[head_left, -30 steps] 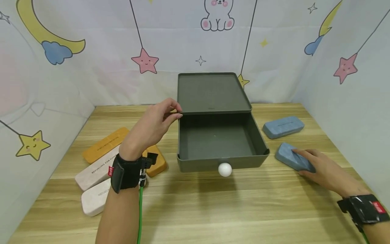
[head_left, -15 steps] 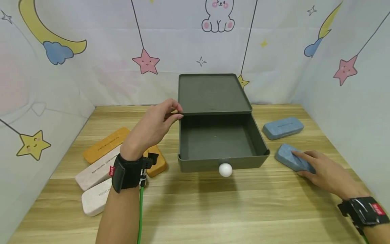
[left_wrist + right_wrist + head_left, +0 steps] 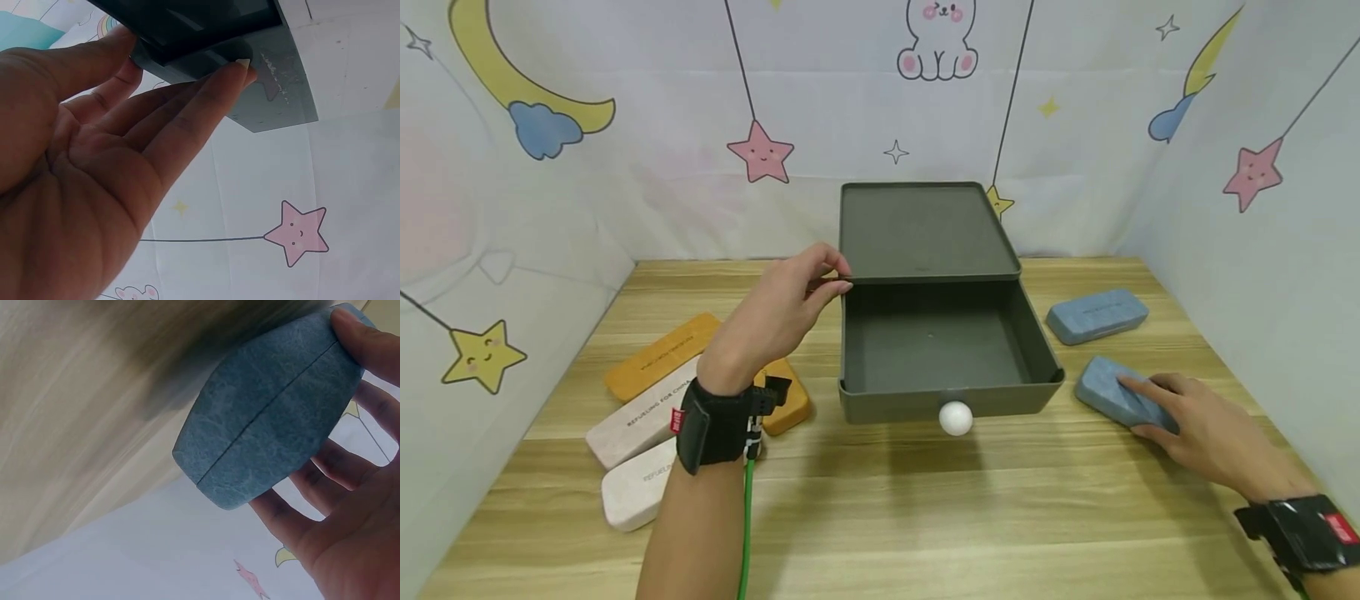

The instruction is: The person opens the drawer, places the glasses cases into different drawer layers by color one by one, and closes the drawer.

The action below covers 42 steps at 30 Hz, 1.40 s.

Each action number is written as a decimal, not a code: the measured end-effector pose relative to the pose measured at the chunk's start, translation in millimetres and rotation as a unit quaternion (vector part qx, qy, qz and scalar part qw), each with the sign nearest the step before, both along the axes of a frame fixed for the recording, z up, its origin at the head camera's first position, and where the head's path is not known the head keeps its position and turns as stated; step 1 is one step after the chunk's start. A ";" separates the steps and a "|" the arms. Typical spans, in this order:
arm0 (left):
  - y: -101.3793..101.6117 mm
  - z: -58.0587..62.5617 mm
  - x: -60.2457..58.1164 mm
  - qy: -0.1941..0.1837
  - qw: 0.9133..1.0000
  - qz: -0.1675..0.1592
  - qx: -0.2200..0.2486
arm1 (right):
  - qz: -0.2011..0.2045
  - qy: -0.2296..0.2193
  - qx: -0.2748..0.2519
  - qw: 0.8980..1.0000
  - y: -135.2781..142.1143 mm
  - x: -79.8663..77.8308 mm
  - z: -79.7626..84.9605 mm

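Note:
A dark grey-green drawer box point(image 3: 925, 233) stands at the back middle, its drawer point(image 3: 951, 400) pulled out toward me, with a white round knob point(image 3: 956, 418) on the front. The drawer's inside is bare. With thumb and index finger, my left hand point(image 3: 767, 321) pinches the front left edge of the box's casing; the left wrist view shows its fingers point(image 3: 206, 106) along the box's side. On the right, my right hand point(image 3: 1210, 433) grips a blue glasses case point(image 3: 1116, 392) by its near end. Thumb and fingers lie on opposite sides of that case point(image 3: 269, 412) in the right wrist view.
Behind the gripped case lies a second blue glasses case point(image 3: 1097, 316). To the left rest orange cases point(image 3: 662, 354) and pale ones point(image 3: 643, 417), partly behind my left forearm. White printed cloth walls point(image 3: 685, 192) enclose the wooden table point(image 3: 880, 517) at back and sides.
My right hand and the blue glasses case have shifted very slightly toward me. The left hand keeps its pinch on the drawer box, and the drawer stays pulled out.

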<state>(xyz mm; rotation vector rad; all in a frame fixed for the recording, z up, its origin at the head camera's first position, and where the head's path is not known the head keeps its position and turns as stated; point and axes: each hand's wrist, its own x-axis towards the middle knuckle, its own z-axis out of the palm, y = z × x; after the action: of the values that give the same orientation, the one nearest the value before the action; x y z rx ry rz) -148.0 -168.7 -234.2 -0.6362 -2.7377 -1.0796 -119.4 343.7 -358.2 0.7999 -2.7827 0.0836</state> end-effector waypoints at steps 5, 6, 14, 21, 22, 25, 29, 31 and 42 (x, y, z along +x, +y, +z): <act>0.8 0.0 0.1 0.002 1.000 -0.001 -0.001 | 0.002 0.010 -0.008 1.000 -4.0 5.1 6.4; 0.7 0.0 0.1 0.003 1.000 -0.002 0.000 | 0.004 0.012 -0.012 1.000 -4.9 5.9 7.8; 0.8 0.1 0.5 0.002 1.000 -0.005 0.003 | 0.019 0.045 -0.014 0.999 -15.6 16.2 23.6; -0.3 -1.4 1.2 0.004 1.000 0.001 -0.003 | 0.025 0.059 -0.014 0.998 -26.8 26.2 40.5; -0.5 -1.7 1.3 0.004 1.000 0.002 -0.004 | 0.027 0.061 -0.015 0.998 -28.2 27.6 42.5; -0.4 -2.1 1.3 0.003 1.000 0.003 -0.005 | 0.031 0.072 -0.020 0.997 -32.1 31.4 47.2; 0.1 -2.2 1.2 0.003 1.000 0.005 -0.007 | 0.035 0.088 -0.024 0.995 -35.8 35.2 53.5; 0.3 -2.2 1.2 0.003 1.000 0.004 -0.006 | 0.040 0.095 -0.024 0.994 -37.8 36.9 57.4; 0.6 -1.9 1.0 0.013 1.000 0.003 -0.008 | 0.048 0.109 -0.027 0.993 -49.9 44.2 86.7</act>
<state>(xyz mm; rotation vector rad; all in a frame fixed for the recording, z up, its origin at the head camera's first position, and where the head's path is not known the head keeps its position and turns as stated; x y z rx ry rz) -147.0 -168.1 -236.1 -0.6400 -2.7275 -1.0415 -75.2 293.8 -271.5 0.8735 -2.5272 0.0842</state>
